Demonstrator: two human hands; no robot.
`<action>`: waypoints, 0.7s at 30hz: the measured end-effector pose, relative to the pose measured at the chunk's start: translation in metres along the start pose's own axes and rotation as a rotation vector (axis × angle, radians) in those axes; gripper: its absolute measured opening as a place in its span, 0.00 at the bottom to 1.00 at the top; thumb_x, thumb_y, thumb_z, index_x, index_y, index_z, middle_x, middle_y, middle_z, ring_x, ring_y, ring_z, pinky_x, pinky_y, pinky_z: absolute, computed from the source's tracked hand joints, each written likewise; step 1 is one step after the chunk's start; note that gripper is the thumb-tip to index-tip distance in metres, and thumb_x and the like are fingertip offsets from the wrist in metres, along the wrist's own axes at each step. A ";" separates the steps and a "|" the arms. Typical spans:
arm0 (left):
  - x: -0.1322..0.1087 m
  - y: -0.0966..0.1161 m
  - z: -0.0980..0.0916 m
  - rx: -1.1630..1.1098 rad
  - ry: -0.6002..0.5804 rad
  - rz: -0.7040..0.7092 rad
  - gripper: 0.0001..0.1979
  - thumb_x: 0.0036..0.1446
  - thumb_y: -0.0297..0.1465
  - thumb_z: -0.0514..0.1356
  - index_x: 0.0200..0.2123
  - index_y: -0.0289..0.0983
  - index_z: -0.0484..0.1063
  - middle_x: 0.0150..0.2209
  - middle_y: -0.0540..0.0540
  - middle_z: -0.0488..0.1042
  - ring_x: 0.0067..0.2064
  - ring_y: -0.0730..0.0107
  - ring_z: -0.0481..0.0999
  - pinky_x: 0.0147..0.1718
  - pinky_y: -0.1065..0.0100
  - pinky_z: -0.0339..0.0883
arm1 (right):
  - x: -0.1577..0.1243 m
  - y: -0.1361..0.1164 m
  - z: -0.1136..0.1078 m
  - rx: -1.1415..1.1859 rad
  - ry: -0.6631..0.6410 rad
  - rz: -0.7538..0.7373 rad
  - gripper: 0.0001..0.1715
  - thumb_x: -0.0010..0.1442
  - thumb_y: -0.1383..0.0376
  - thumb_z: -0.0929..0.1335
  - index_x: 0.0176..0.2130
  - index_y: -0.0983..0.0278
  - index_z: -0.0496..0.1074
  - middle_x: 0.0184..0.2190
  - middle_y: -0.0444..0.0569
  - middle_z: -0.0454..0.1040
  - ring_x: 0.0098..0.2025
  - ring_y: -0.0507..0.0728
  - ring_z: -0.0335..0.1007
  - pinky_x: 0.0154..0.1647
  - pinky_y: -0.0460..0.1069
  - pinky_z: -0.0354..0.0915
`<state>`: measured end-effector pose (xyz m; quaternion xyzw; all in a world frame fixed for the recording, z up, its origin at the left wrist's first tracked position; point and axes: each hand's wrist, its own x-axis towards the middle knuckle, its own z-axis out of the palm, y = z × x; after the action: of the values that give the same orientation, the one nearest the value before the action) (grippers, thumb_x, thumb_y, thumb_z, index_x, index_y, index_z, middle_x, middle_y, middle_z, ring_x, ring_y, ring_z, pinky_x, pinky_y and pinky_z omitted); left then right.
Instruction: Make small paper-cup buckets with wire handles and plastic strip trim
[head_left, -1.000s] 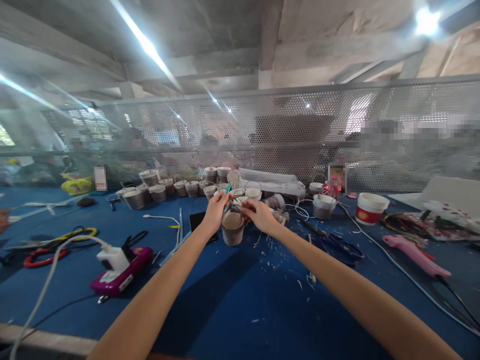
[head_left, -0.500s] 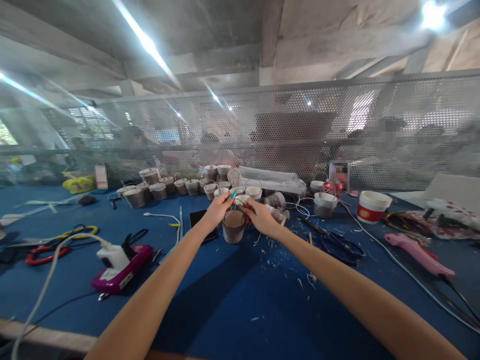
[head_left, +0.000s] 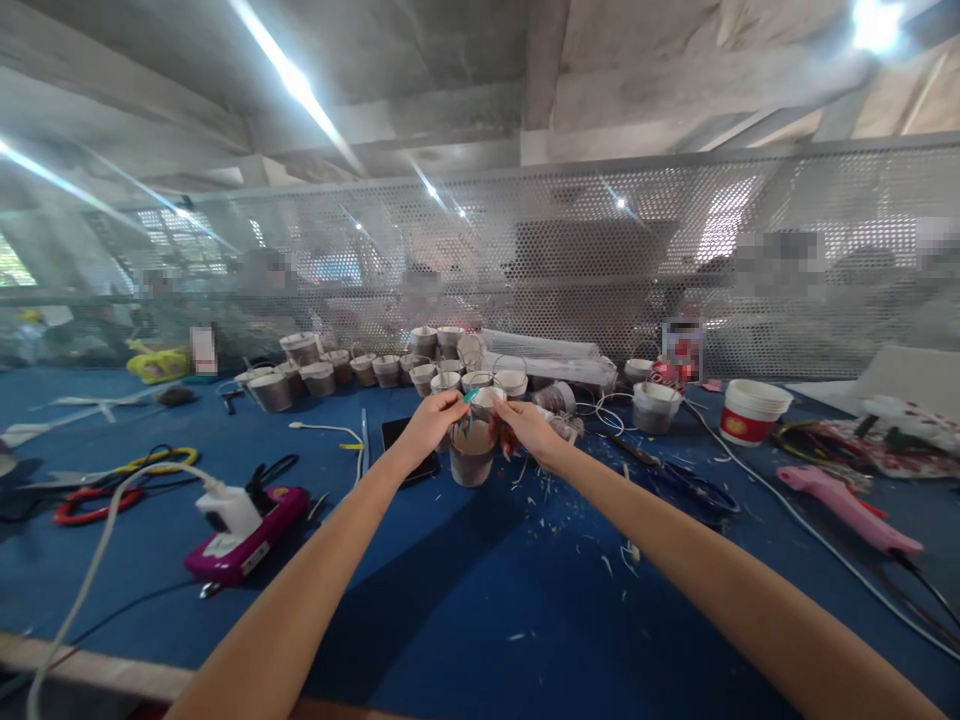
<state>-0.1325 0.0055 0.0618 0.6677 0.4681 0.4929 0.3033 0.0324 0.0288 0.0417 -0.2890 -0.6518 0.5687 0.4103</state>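
The left hand (head_left: 429, 426) has its thumb and fingertips pinched together on a slim teal object (head_left: 470, 396) above the left rim of a small, round, greyish-brown bucket (head_left: 471, 469), which stands upright on the blue tabletop (head_left: 450, 620) between the hands. The right hand (head_left: 529, 430) curls its fingers at the bucket's right rim, but blur and small size leave me unable to tell whether they clamp anything; the teal object's lower end is also unclear.

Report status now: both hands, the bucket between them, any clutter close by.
Left hand and right hand on opposite sides of small bucket, by its rim; exact grip unclear. Bucket upright, mouth up. Pale scraps to its right; more buckets behind.
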 end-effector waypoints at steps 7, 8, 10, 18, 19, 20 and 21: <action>0.001 -0.001 -0.006 0.034 -0.044 -0.027 0.13 0.49 0.36 0.58 0.18 0.35 0.66 0.18 0.52 0.64 0.21 0.77 0.62 0.24 0.73 0.54 | 0.001 0.002 0.002 -0.016 0.020 0.000 0.30 0.49 0.44 0.64 0.14 0.65 0.62 0.09 0.43 0.63 0.08 0.46 0.55 0.07 0.42 0.45; 0.001 -0.001 -0.006 0.026 -0.049 -0.037 0.13 0.49 0.36 0.58 0.18 0.35 0.66 0.17 0.52 0.64 0.21 0.76 0.62 0.24 0.73 0.54 | 0.001 0.001 0.002 -0.007 0.023 0.004 0.29 0.50 0.45 0.64 0.14 0.65 0.62 0.09 0.43 0.64 0.08 0.45 0.54 0.08 0.42 0.45; 0.001 -0.001 -0.006 0.029 -0.060 -0.052 0.13 0.48 0.36 0.58 0.18 0.35 0.66 0.17 0.52 0.64 0.21 0.76 0.62 0.24 0.74 0.55 | 0.000 -0.001 0.003 0.014 0.026 0.025 0.28 0.52 0.48 0.64 0.14 0.65 0.62 0.10 0.43 0.64 0.08 0.46 0.54 0.08 0.42 0.45; 0.000 -0.001 0.001 0.029 -0.036 -0.042 0.13 0.49 0.35 0.58 0.18 0.35 0.66 0.17 0.53 0.63 0.20 0.78 0.61 0.22 0.74 0.54 | 0.002 -0.005 0.002 0.133 0.071 0.196 0.22 0.53 0.54 0.64 0.16 0.65 0.63 0.14 0.45 0.68 0.09 0.45 0.53 0.08 0.42 0.46; -0.001 0.001 0.002 0.038 -0.038 -0.040 0.13 0.49 0.35 0.57 0.18 0.35 0.66 0.17 0.53 0.64 0.20 0.77 0.62 0.21 0.74 0.54 | 0.002 -0.006 0.002 0.130 0.075 0.193 0.21 0.52 0.55 0.65 0.17 0.65 0.64 0.14 0.45 0.69 0.09 0.45 0.53 0.08 0.42 0.45; -0.002 0.002 0.003 0.053 -0.041 -0.034 0.13 0.50 0.35 0.57 0.18 0.35 0.67 0.16 0.53 0.64 0.20 0.77 0.62 0.21 0.74 0.54 | 0.002 -0.006 0.003 0.124 0.081 0.188 0.20 0.51 0.56 0.66 0.17 0.66 0.64 0.14 0.44 0.68 0.09 0.46 0.53 0.08 0.42 0.45; -0.002 0.004 0.003 0.070 -0.043 -0.026 0.13 0.50 0.36 0.57 0.18 0.35 0.67 0.16 0.53 0.65 0.20 0.77 0.63 0.21 0.74 0.54 | 0.002 -0.006 0.003 0.118 0.088 0.182 0.20 0.51 0.56 0.66 0.17 0.65 0.64 0.13 0.44 0.68 0.09 0.45 0.52 0.08 0.42 0.45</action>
<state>-0.1284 0.0022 0.0631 0.6821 0.4873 0.4578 0.2960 0.0291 0.0278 0.0481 -0.3470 -0.5695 0.6279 0.4013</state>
